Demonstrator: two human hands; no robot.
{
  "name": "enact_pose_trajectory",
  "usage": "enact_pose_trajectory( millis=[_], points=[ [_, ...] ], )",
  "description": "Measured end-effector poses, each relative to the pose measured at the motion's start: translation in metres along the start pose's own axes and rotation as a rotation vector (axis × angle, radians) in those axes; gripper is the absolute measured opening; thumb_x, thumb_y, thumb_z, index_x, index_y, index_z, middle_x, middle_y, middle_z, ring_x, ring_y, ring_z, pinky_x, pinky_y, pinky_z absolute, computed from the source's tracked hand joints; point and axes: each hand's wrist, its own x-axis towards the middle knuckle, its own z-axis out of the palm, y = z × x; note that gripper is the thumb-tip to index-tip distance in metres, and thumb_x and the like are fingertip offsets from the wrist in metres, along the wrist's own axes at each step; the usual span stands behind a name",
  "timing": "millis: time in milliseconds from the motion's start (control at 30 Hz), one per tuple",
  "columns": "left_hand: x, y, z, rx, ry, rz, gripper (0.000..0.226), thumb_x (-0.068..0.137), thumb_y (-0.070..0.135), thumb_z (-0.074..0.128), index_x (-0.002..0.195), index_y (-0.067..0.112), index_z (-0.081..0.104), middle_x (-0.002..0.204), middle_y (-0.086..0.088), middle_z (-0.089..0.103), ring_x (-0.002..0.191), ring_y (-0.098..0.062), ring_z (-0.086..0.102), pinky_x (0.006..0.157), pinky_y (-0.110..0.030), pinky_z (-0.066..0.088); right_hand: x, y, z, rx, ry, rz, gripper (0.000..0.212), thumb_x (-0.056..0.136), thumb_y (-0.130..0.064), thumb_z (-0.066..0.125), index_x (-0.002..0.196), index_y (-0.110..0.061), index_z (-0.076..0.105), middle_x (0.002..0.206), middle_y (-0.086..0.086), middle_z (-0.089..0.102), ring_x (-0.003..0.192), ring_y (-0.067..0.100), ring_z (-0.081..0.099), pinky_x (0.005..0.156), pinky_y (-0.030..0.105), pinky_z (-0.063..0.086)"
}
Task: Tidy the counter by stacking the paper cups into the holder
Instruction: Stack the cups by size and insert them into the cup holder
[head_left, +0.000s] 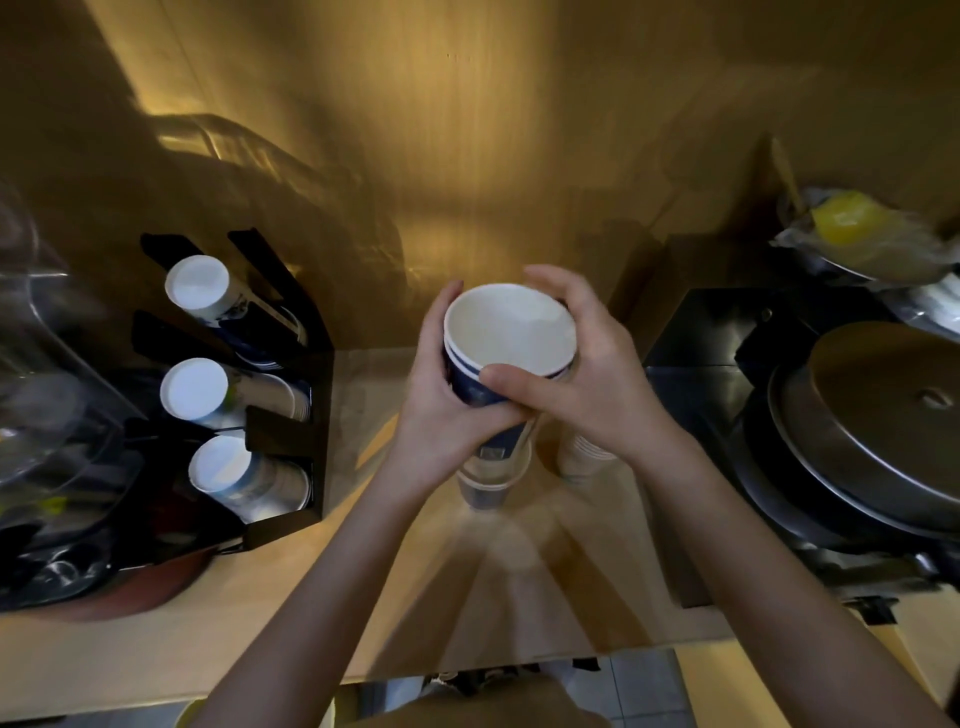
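Note:
Both hands hold a nested stack of blue-and-white paper cups (506, 338) above the middle of the counter, open mouth facing me. My left hand (441, 400) wraps the stack's left side from below. My right hand (576, 374) grips its right side, thumb across the front. Beneath the hands another cup (491, 480) stands on the counter, and a pale stack of cups (582, 457) sits just right of it, partly hidden by my right wrist. The black cup holder (317, 395) stands at the left with three slanted rows of cups (195, 387), bottoms facing out.
A wooden counter (519, 582) runs under my arms, its front edge near the bottom. Clear plastic containers (36, 395) and dark clutter crowd the far left. A black appliance with a round metal lid (883, 415) fills the right, with a wrapped yellow item (852, 218) behind it.

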Motion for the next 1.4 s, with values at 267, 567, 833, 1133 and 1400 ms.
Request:
enact_pose_trajectory(
  millis=[267,567,833,1133,1400],
  points=[
    [0.010,-0.037,-0.002,0.168,-0.034,0.041,0.098,0.047,0.033,0.078,0.134,0.021,0.033,0.123,0.025,0.045,0.117,0.001,0.047,0.093,-0.006,0.038,-0.003,0.028,0.019,-0.134,-0.030,-0.039,0.083,0.063,-0.058,0.068,0.131,-0.023,0.036,0.123,-0.015,0.037,0.116,0.003,0.039,0.094,0.023,0.035],
    [-0.007,-0.088,-0.002,0.304,-0.092,-0.186,0.089,0.040,0.043,0.074,0.120,0.039,0.036,0.117,0.013,0.051,0.106,-0.006,0.051,0.078,-0.005,0.038,-0.019,0.080,0.053,-0.191,-0.210,0.150,0.088,0.068,-0.046,0.075,0.138,-0.019,0.028,0.143,0.001,0.040,0.129,0.017,0.040,0.097,0.024,0.031],
    [-0.016,-0.108,0.000,0.443,-0.100,-0.253,0.095,0.045,0.019,0.088,0.127,0.017,0.040,0.112,0.012,0.047,0.103,-0.009,0.047,0.075,-0.018,0.039,-0.028,0.100,0.069,-0.281,-0.328,0.166,0.095,0.074,-0.050,0.067,0.145,-0.015,0.016,0.152,0.005,0.029,0.137,0.020,0.031,0.109,0.033,0.028],
    [-0.017,-0.108,0.000,0.444,-0.094,-0.352,0.091,0.043,0.026,0.087,0.121,0.020,0.040,0.110,0.010,0.051,0.100,-0.014,0.054,0.083,-0.036,0.053,-0.026,0.110,0.070,-0.246,-0.366,0.146,0.090,0.076,-0.051,0.066,0.145,-0.016,0.019,0.150,0.004,0.028,0.135,0.019,0.031,0.108,0.034,0.028],
    [-0.005,-0.072,0.000,0.632,-0.092,-0.140,0.090,0.049,0.021,0.087,0.125,0.018,0.041,0.121,0.002,0.056,0.109,-0.016,0.054,0.077,-0.018,0.038,0.005,0.100,0.047,0.258,-0.203,0.626,0.041,0.094,-0.049,0.032,0.092,-0.021,0.062,0.090,0.002,0.062,0.087,0.021,0.058,0.074,0.034,0.044]
  ],
)
